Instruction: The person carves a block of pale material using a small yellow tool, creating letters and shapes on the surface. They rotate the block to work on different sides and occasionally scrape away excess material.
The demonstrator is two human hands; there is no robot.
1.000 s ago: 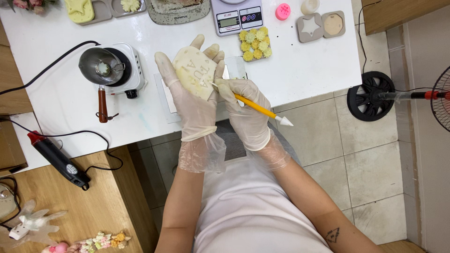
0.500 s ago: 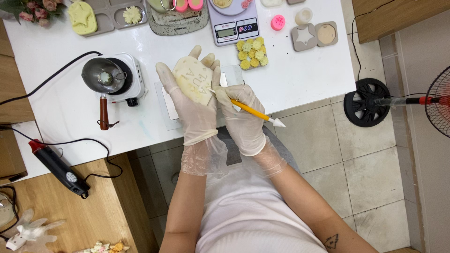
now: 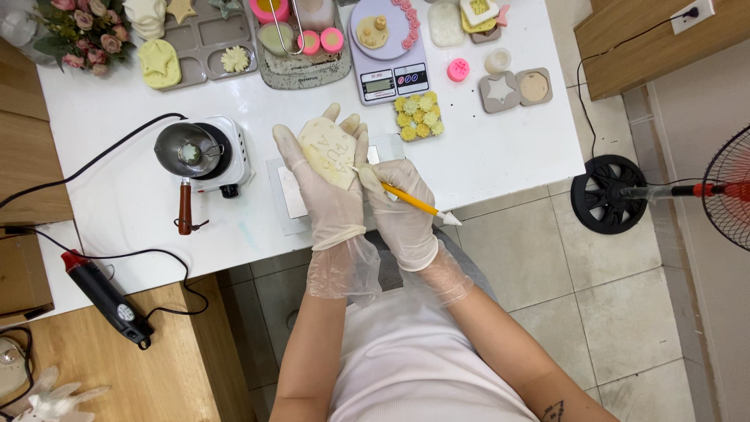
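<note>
Your left hand (image 3: 332,195), gloved, lies palm up with fingers spread and cradles the pale yellow wax slab (image 3: 328,152); the slab rests across the fingers, above the near edge of the white tabletop (image 3: 500,164), roughly mid-length. Raised letters show on its face.

Your right hand (image 3: 402,211), also gloved, pinches a yellow stylus (image 3: 410,201) between thumb and fingers. Its working end sits at the slab's right edge, touching or just off it; you cannot tell which. The white tip at the back end points toward the floor tiles.

Change since a second ago: hands and slab hold the same pose, tool kept against the same edge. What shifts is the view, which now takes in more of the tabletop's far edge. So the detailing on that edge reads as ongoing, not finished.

Around the hands:
- small hot plate with a metal melting pot (image 3: 187,150), just left of the left hand
- cluster of yellow wax flowers (image 3: 419,117), just beyond the right hand
- digital scale (image 3: 387,47) toward the far edge
- grey mould trays (image 3: 199,43) at the far left corner
- heat gun (image 3: 105,297) on the wooden bench, well apart
</note>
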